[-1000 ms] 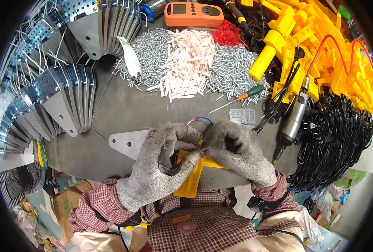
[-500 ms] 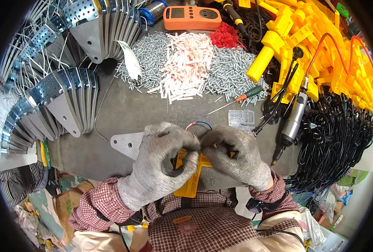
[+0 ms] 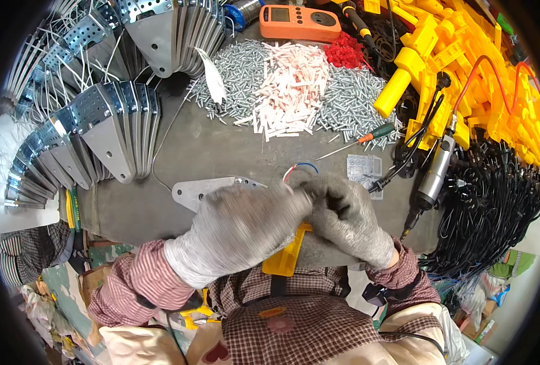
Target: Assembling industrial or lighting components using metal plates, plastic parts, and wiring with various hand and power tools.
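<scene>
Cluttered desk's near edge: your left hand (image 3: 236,234) and right hand (image 3: 349,219) close gloved fingers on the yellow plastic part (image 3: 285,258), probably light and stiff; grip its edges.

Bare grey tabletop (image 3: 221,152) at mid-frame leaves the only open lane for a hand. Stacked metal brackets (image 3: 108,131) wall it at left, heaps of screws (image 3: 239,73) and white plugs (image 3: 294,85) above, black cables (image 3: 483,207) at right.
</scene>
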Available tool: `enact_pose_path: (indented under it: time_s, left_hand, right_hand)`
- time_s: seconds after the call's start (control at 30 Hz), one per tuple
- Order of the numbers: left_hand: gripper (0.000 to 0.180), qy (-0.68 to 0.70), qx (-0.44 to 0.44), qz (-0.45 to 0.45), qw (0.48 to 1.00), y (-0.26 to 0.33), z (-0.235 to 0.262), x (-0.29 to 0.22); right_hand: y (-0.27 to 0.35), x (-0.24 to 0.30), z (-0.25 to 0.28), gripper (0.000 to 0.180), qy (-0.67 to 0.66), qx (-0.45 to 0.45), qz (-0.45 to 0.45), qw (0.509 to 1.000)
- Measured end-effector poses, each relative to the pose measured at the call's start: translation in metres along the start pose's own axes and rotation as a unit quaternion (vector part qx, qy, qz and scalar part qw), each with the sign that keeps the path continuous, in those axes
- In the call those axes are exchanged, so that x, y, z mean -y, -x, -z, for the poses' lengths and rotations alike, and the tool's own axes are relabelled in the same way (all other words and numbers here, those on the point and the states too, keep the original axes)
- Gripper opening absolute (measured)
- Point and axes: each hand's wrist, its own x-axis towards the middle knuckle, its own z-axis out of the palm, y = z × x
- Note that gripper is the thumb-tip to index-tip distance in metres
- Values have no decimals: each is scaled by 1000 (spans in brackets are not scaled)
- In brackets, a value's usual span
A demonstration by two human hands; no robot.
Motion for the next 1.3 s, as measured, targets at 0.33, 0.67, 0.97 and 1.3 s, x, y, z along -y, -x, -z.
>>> enact_pose_path:
  time_s: [0.33, 0.67, 0.97, 1.3]
  left_hand:
    - [25, -34, 25, 19, 999, -2, -8, -17]
    - [42, -113, -98, -29, 988, 4, -17, -16]
    - [22, 222, -101, 126, 962, -9, -14, 8]
    - [34, -32, -116, 25, 992, 12, -19, 0]
  right_hand:
    - [-10, 25, 3, 26, 82, -20, -27, 996]
    - [-5, 24, -2, 38, 173, -35, 61, 982]
    - [0, 21, 2, 29, 294, -18, 105, 950]
    - [-15, -15, 3, 22, -43, 23, -95, 994]
